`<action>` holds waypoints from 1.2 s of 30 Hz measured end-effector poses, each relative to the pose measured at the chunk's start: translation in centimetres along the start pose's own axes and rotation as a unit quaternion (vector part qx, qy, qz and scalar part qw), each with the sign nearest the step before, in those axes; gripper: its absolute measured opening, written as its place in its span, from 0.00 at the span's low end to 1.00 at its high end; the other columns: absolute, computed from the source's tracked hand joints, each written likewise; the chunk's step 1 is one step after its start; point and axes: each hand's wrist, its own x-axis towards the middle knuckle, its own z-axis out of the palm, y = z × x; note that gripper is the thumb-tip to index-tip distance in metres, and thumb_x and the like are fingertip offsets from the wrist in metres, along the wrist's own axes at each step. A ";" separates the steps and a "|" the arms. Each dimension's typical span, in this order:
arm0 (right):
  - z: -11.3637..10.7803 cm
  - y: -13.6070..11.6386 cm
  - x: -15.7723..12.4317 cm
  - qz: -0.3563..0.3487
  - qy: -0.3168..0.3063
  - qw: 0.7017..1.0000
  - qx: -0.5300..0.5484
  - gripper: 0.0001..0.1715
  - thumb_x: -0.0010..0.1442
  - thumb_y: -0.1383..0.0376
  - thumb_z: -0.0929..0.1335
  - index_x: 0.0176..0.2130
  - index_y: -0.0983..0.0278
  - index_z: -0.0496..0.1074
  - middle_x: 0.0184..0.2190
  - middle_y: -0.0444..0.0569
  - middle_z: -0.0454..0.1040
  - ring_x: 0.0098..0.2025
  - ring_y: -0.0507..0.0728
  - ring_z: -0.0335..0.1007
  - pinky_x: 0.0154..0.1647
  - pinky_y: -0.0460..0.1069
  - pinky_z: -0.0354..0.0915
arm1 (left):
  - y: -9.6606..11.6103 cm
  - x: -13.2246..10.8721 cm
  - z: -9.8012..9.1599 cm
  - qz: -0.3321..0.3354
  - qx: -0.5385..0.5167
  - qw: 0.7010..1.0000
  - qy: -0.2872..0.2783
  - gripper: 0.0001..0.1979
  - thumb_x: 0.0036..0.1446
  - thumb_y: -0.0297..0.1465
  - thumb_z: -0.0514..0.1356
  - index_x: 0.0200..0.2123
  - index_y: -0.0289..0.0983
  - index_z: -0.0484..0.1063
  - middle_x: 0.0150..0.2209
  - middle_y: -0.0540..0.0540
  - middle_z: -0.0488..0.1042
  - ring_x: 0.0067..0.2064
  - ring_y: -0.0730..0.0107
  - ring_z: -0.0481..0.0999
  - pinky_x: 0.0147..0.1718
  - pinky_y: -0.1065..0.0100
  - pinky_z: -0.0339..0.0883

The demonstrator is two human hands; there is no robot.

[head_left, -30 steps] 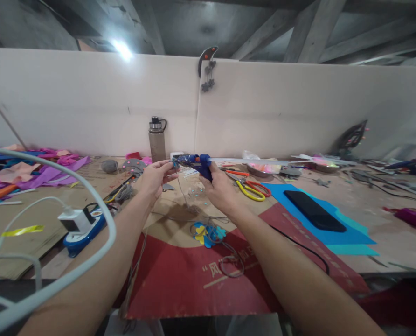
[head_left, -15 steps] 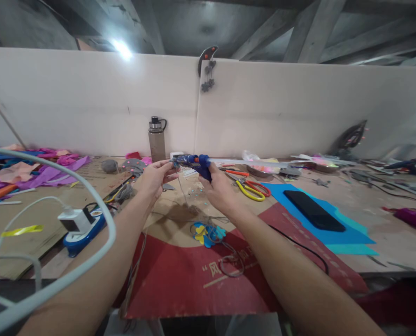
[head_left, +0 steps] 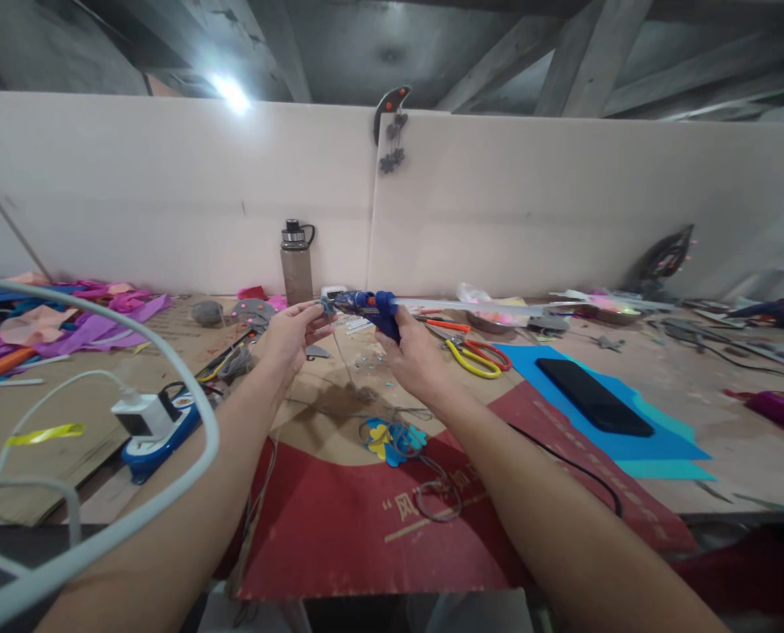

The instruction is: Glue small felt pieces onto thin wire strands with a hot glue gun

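My right hand is wrapped round the handle of a blue hot glue gun, a long clear glue stick jutting from its rear to the right. The gun's nozzle points left, at my left hand. Between the left fingertips is a small bluish-grey piece, too small to name, close to the nozzle; I cannot tell if they touch. A thin grey string hangs below it. On the cardboard underneath lie yellow and blue flower cutouts tangled with grey string.
Yellow-handled pliers and red-handled ones lie right of my hands. A black phone rests on blue sheets. A bottle stands by the partition. A power strip and a white cable are at left, near colourful scraps.
The nozzle and the small piece in my left fingers are slightly farther apart, showing more of the piece. Otherwise both hands keep nearly the same place.
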 end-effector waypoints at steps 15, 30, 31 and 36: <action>0.5 0.6 0.1 0.012 -0.005 1.000 0.010 0.21 0.56 0.66 0.61 0.51 0.66 0.63 0.41 0.56 0.72 0.41 0.62 0.68 0.43 0.56 0.63 | -0.2 0.1 -0.2 -0.007 0.041 0.999 -0.020 0.10 0.41 0.29 0.65 0.30 0.31 0.73 0.30 0.43 0.76 0.31 0.67 0.77 0.28 0.70 0.71; 0.5 1.4 0.4 0.024 0.050 0.990 0.130 0.18 0.54 0.65 0.63 0.46 0.62 0.65 0.39 0.51 0.73 0.37 0.57 0.69 0.41 0.54 0.66 | -1.3 1.0 -0.9 0.029 0.133 0.991 0.009 0.12 0.37 0.33 0.67 0.28 0.34 0.75 0.30 0.43 0.76 0.30 0.69 0.75 0.23 0.74 0.66; 0.6 1.8 0.6 0.059 0.041 0.983 0.171 0.17 0.54 0.64 0.63 0.45 0.62 0.65 0.36 0.49 0.73 0.32 0.55 0.68 0.35 0.52 0.67 | -1.2 1.1 -1.0 0.031 0.132 0.991 0.020 0.12 0.37 0.33 0.67 0.28 0.34 0.75 0.29 0.44 0.76 0.29 0.71 0.74 0.21 0.76 0.63; 1.8 5.0 0.9 0.214 -0.013 0.951 0.223 0.06 0.52 0.64 0.62 0.32 0.62 0.63 0.22 0.45 0.70 0.19 0.52 0.63 0.19 0.47 0.62 | -1.1 1.3 -0.9 0.031 0.086 0.996 0.007 0.10 0.35 0.30 0.68 0.24 0.33 0.73 0.18 0.51 0.67 0.20 0.81 0.63 0.14 0.78 0.48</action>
